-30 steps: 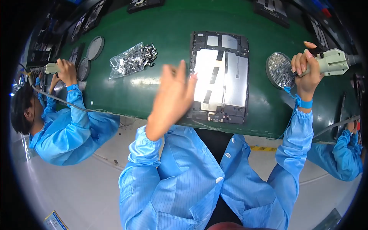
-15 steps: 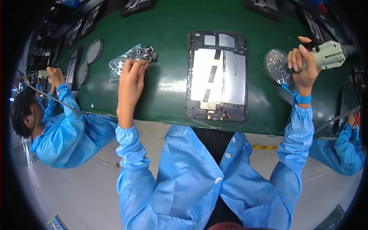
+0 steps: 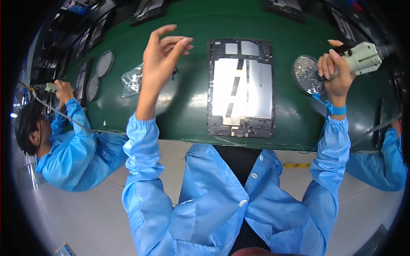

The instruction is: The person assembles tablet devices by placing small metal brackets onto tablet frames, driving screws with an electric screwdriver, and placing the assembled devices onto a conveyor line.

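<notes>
Head view: left hand (image 3: 160, 59) raised above green bench (image 3: 179, 115), fingers loosely pinched; whether tiny part sits between fingertips, cannot tell. Clear plastic bag (image 3: 132, 79) lies just left of it. Right hand (image 3: 335, 72) clenched around electric screwdriver (image 3: 363, 57), far right, beside round screw dish (image 3: 308, 74). Open tablet chassis (image 3: 240, 87) lies flat, centre. Judgement: seat part squarely on chassis, keep driver vertical, chassis unmoved.

Green bench (image 3: 188, 106): tablet chassis (image 3: 241, 85), perhaps screw dish (image 3: 306, 73).
</notes>
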A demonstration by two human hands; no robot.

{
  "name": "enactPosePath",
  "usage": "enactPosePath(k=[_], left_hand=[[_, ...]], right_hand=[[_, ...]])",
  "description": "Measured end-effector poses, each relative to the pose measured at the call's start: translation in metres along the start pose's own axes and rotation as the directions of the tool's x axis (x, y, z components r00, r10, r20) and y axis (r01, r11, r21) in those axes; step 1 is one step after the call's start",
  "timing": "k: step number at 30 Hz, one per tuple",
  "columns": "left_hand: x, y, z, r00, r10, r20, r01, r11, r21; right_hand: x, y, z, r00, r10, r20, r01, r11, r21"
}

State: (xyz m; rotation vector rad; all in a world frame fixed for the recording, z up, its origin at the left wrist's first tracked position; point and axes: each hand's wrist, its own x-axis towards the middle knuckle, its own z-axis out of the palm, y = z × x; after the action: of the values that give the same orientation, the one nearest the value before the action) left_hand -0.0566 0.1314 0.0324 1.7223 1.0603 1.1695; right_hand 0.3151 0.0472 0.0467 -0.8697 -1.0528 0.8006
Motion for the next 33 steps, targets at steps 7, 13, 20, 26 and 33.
enactPosePath(k=[7,13,20,26,33], left_hand=[[0.047,-0.036,0.025,0.95,-0.171,0.263,0.114,0.969,0.219],[0.048,-0.051,0.034,0.946,-0.157,0.284,0.093,0.97,0.226],[0.054,-0.049,0.033,0.912,-0.245,0.33,0.154,0.948,0.277],[0.047,-0.05,0.037,0.913,-0.278,0.298,0.209,0.947,0.244],[0.036,-0.05,0.045,0.935,-0.242,0.258,0.193,0.96,0.202]], right_hand=[[0.001,0.001,-0.01,1.0,-0.017,-0.003,0.017,0.997,-0.079],[0.005,0.01,-0.023,0.999,-0.04,0.018,0.041,0.999,-0.025],[0.006,0.015,-0.04,0.997,-0.045,0.068,0.046,0.999,-0.019],[0.003,0.011,-0.061,0.993,-0.093,-0.076,0.09,0.995,-0.048],[0.008,-0.011,-0.109,0.949,-0.143,-0.282,0.145,0.989,-0.014]])
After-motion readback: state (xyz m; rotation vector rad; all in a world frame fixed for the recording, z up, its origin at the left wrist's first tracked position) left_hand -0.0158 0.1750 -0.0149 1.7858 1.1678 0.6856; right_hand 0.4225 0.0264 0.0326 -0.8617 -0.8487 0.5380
